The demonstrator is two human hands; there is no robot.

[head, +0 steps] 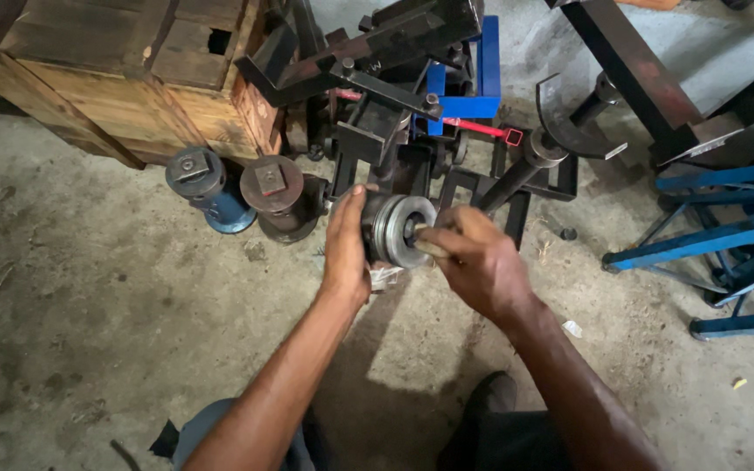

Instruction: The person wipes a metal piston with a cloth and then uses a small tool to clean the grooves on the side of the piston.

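A grooved grey metal roller wheel point(397, 228) is held upright in front of a dark steel machine frame point(394, 105). My left hand point(346, 244) grips the wheel's left side, thumb over its top edge. My right hand point(473, 257) is closed on a small tan piece at the wheel's centre hole, fingers pressed against the hub. What the tan piece is cannot be made out.
Two round dies point(195, 173) point(272, 185) stand on the concrete floor to the left, one on a blue base. A wooden crate point(124, 87) sits behind them. Blue steel frames point(726, 235) lie at the right; a dark steel stand point(647, 78) is beyond them.
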